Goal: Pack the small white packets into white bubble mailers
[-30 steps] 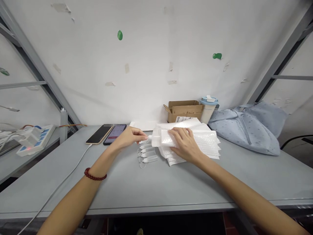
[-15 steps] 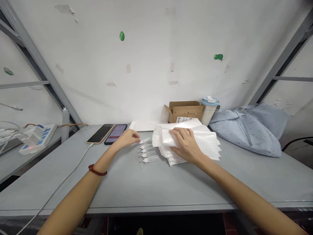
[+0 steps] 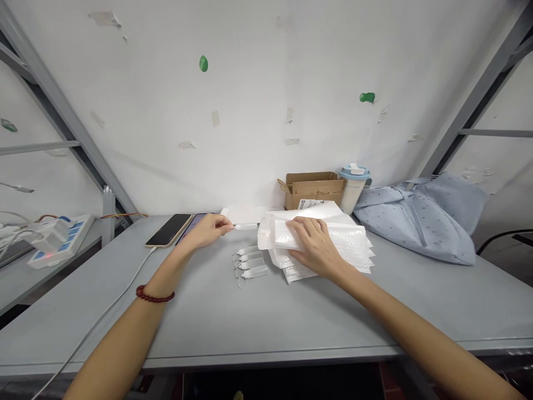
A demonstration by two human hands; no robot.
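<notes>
My left hand (image 3: pixel 207 231) pinches a small white plastic tube (image 3: pixel 245 226) by its end, just left of the stack of white bubble mailers (image 3: pixel 320 239). My right hand (image 3: pixel 316 244) presses down on the top mailer, fingers lying across it. Below the tube, several small translucent tubes with thin loops (image 3: pixel 250 262) lie in a tidy row on the grey table (image 3: pixel 200 316). The tube in my fingers is apart from that row.
A black phone (image 3: pixel 169 230) on a white charging cable (image 3: pixel 104 311) lies beside a second phone, partly behind my left hand. At the back stand a cardboard box (image 3: pixel 312 189) and a lidded cup (image 3: pixel 353 189). A blue cloth bag (image 3: pixel 416 222) lies right; a power strip (image 3: pixel 60 241) sits left.
My left hand has moved left and back, away from the mailer's end, with the white tube in its fingers. My right hand stays on the mailer stack.
</notes>
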